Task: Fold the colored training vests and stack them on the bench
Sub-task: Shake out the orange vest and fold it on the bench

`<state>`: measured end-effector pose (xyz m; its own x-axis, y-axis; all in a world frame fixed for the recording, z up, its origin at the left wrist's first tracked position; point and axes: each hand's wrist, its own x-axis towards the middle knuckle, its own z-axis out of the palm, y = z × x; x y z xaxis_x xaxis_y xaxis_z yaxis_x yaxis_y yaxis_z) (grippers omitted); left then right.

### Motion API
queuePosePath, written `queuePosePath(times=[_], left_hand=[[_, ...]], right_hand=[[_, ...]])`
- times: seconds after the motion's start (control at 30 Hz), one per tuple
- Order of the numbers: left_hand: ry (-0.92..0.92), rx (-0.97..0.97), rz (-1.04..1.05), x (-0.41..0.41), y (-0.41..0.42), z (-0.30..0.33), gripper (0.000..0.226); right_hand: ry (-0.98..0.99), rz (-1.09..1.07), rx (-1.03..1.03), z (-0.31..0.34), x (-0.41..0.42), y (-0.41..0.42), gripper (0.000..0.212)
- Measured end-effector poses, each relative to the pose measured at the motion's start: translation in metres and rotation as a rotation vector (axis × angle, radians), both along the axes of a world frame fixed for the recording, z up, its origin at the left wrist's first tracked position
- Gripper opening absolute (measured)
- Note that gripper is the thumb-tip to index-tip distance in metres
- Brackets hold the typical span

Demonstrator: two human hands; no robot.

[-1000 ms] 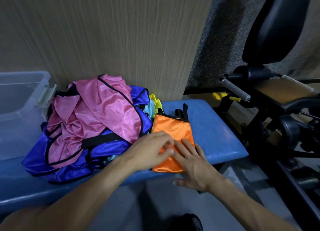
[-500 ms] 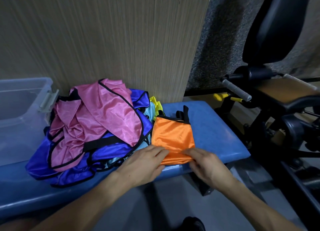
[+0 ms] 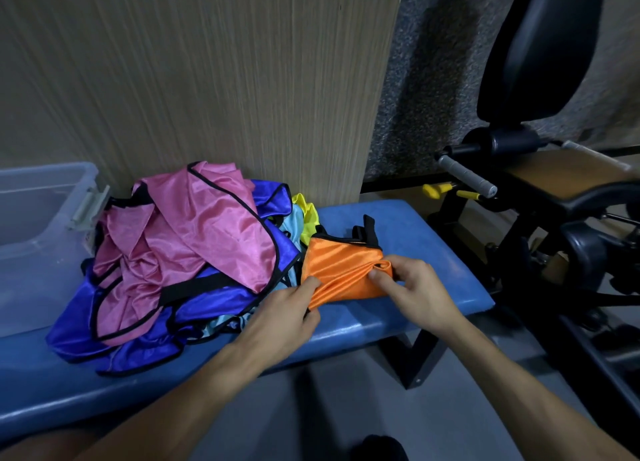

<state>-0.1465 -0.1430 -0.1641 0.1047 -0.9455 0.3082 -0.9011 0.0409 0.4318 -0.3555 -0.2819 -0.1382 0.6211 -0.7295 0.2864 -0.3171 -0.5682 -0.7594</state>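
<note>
An orange vest [image 3: 341, 265] with black trim lies partly folded on the blue bench [image 3: 408, 239], its near edge lifted and turned toward the wall. My left hand [image 3: 287, 308] pinches its near left corner. My right hand [image 3: 412, 284] pinches the bunched right edge. To the left sits a loose heap of vests: a pink vest [image 3: 194, 232] on top, a blue vest [image 3: 194, 308] under it, a light blue vest [image 3: 292, 223] and a yellow vest [image 3: 306, 214] peeking out near the wall.
A clear plastic bin [image 3: 38, 239] stands on the bench at the far left. A wood-grain panel [image 3: 207, 79] rises behind the bench. Black gym equipment [image 3: 540, 197] with a grey handle [image 3: 465, 176] crowds the right side. Grey floor lies below.
My hands went from pressing flat on the orange vest to gripping its near edge, then lifted that edge and carried it toward the wall, shortening the vest.
</note>
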Motion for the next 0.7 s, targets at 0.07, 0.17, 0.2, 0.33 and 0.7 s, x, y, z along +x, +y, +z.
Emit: queuePosePath(times=[0.07, 0.17, 0.2, 0.33, 0.7], left_hand=[[0.163, -0.051, 0.032, -0.004, -0.005, 0.012, 0.016], [0.418, -0.176, 0.039, -0.011, -0.012, 0.046, 0.014], [0.475, -0.215, 0.012, -0.014, -0.014, 0.061, 0.024], [0.575, -0.251, -0.157, -0.017, -0.041, 0.112, 0.037], [0.815, 0.379, 0.231, 0.010, -0.162, 0.029, 0.028]], right_hand=[[-0.078, -0.036, 0.028, 0.010, -0.003, -0.001, 0.033], [-0.266, -0.084, -0.004, 0.035, -0.009, -0.002, 0.036], [-0.346, -0.099, -0.010, 0.044, -0.011, -0.002, 0.032], [-0.524, -0.145, -0.053, 0.071, -0.016, -0.007, 0.028], [-0.132, -0.243, 0.732, -0.004, 0.000, -0.055, 0.093]])
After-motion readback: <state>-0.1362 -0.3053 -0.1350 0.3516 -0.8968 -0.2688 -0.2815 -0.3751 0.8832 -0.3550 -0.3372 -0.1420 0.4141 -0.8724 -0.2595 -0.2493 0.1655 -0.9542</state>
